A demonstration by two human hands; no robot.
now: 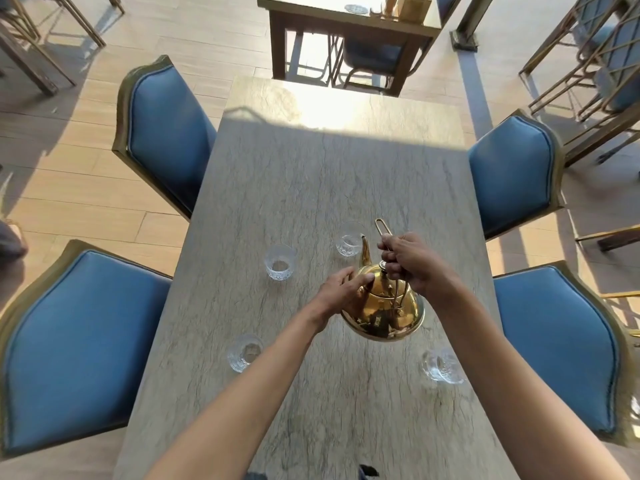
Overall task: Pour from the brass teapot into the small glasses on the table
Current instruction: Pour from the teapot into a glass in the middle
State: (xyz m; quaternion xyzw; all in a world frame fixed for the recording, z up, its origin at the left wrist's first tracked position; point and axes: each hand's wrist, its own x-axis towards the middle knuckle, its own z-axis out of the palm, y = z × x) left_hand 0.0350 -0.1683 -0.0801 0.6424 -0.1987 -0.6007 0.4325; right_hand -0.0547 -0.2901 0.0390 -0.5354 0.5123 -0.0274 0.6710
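A shiny brass teapot [382,313] hangs tilted above the grey stone table [311,174], its spout pointing at the far right glass [349,240]. My right hand [410,263] is closed around the teapot's wire handle from above. My left hand [344,292] rests with its fingers pressed on the lid and left shoulder of the pot. Other small clear glasses stand upright on the table: one at the far left [280,262], one near left [244,352], one near right [443,366]. I cannot tell whether liquid is leaving the spout.
Blue padded chairs with gold frames flank the table: two on the left [162,133] [79,341] and two on the right [512,174] [557,344]. A second wooden table [349,32] stands beyond the far end. Sunlight falls on the table's far part.
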